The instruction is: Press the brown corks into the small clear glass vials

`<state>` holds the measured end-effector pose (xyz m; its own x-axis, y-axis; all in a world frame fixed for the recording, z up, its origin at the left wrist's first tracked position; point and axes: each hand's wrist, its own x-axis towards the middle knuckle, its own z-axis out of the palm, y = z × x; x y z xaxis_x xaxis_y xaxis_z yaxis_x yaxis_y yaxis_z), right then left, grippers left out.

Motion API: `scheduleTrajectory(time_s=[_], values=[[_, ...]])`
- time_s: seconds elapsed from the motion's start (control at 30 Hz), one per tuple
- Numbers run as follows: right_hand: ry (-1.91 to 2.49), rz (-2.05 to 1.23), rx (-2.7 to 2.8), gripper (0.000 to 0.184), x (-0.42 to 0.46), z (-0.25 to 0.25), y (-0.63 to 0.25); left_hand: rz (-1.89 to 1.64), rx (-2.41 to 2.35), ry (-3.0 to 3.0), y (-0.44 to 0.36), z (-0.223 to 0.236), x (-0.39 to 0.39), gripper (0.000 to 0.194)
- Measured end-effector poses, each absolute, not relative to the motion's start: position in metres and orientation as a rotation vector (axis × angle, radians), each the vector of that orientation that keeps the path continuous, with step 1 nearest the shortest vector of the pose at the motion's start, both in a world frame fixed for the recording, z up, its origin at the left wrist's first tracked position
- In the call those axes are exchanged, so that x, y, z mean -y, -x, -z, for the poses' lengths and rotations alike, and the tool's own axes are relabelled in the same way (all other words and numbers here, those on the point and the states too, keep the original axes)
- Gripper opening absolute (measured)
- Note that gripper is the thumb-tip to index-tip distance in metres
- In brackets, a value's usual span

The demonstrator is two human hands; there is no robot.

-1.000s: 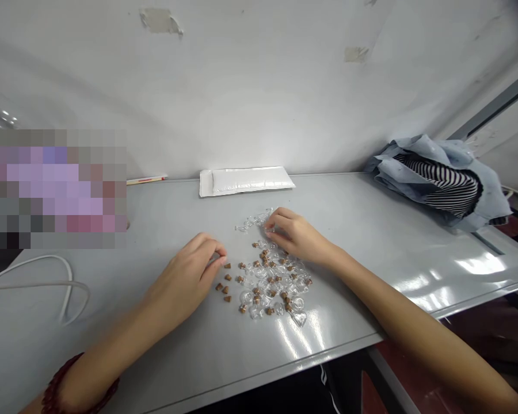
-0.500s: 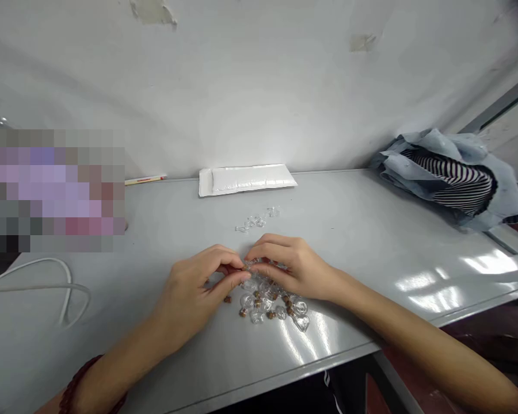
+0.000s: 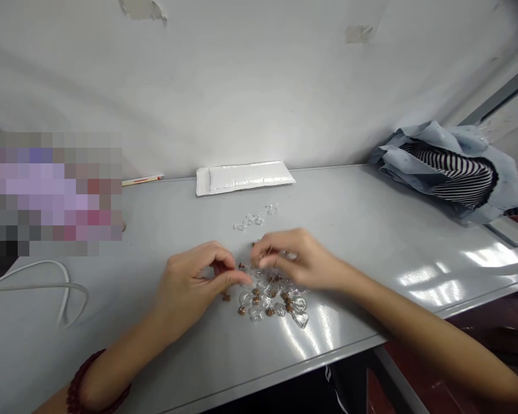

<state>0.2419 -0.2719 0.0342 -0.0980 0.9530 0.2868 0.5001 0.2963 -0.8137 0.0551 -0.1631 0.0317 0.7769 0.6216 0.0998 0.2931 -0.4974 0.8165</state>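
A heap of tiny clear glass bottles and small brown corks lies on the grey table near its front edge. My left hand hovers at the heap's left side, fingers curled, thumb and forefinger pinched on something too small to name. My right hand is above the heap, blurred by motion, fingertips pinched together close to the left hand's. A second small cluster of clear bottles lies farther back.
A white padded envelope lies against the wall, a pencil to its left. Crumpled blue and striped cloth sits at the right. A white cable loops at the left. The table's front edge is just below the heap.
My right hand came back from the far cluster to the near heap and met my left hand, which shifted right. Since half a second ago the hands have drawn slightly apart.
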Motion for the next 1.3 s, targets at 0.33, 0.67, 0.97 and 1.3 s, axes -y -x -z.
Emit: scheduleTrajectory(time_s=[0.33, 0.67, 0.97, 1.3], values=[[1.988, -0.346, 1.854, 0.016, 0.264, -0.021, -0.297, -0.3, -0.669, -2.403, -0.041, -0.033, 0.137, 0.016], [1.878, -0.107, 1.737, 0.018, 0.26, -0.018, -0.299, -0.337, -0.109, -2.728, -0.06, -0.008, 0.165, 0.035], [1.805, -0.329, 1.822, 0.02, 0.265, -0.031, -0.299, -0.34, -0.083, -2.75, -0.069, -0.003, 0.171, 0.037], [1.86, -0.655, 2.018, 0.023, 0.275, -0.038, -0.296, -0.305, -0.109, -2.766, -0.07, -0.002, 0.175, 0.041]])
